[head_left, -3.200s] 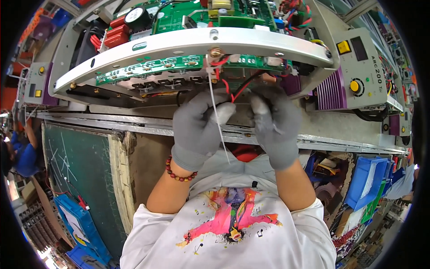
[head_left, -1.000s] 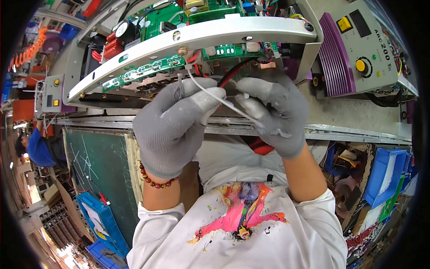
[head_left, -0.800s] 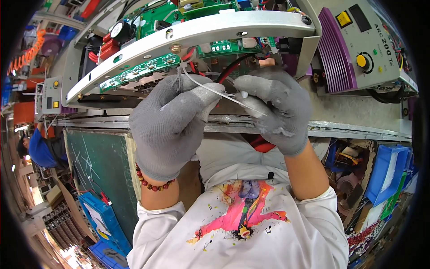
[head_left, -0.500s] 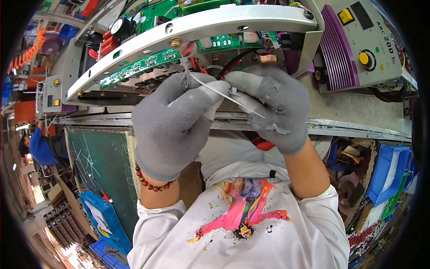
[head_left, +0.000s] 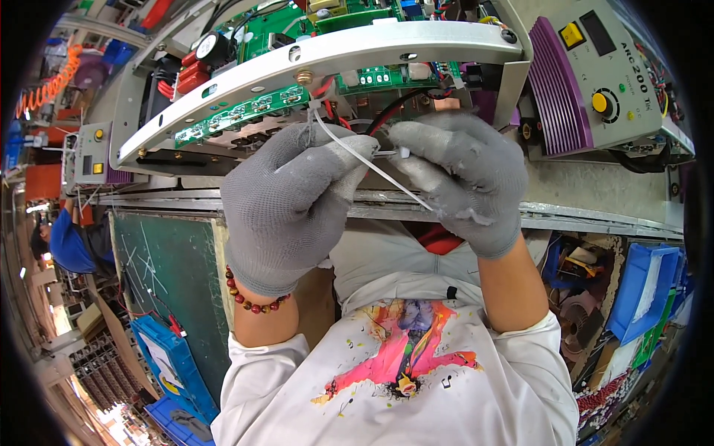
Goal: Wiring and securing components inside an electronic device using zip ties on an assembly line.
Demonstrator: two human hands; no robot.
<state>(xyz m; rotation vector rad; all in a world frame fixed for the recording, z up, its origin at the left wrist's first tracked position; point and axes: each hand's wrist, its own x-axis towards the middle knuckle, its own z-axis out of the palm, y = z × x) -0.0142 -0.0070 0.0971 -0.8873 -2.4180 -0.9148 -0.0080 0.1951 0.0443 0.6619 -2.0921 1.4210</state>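
My left hand (head_left: 286, 197), in a grey work glove, pinches a white cable tie (head_left: 388, 178) between thumb and forefinger. The tie's long thin strip slants across from the wire area toward my right palm. My right hand (head_left: 476, 175), gloved too, is closed around a short white end with a small block-like head (head_left: 404, 152), facing the left fingertips across a small gap. I cannot tell whether this is the same tie. Just beyond both hands stands an open machine frame (head_left: 335, 50) with a green circuit board (head_left: 279, 108) and red and black wires (head_left: 390, 111).
A grey machine with purple fins (head_left: 561, 97) stands at the right, a similar small one (head_left: 95, 152) at the left. Loose white ties (head_left: 145, 260) lie on a green surface (head_left: 178, 245). Blue bins (head_left: 645, 293) flank me. A person in blue (head_left: 71, 241) is at far left.
My right hand has shifted slightly right and down, widening the gap between the fingertips. The small white head has moved right with it. My left hand stays nearly in place.
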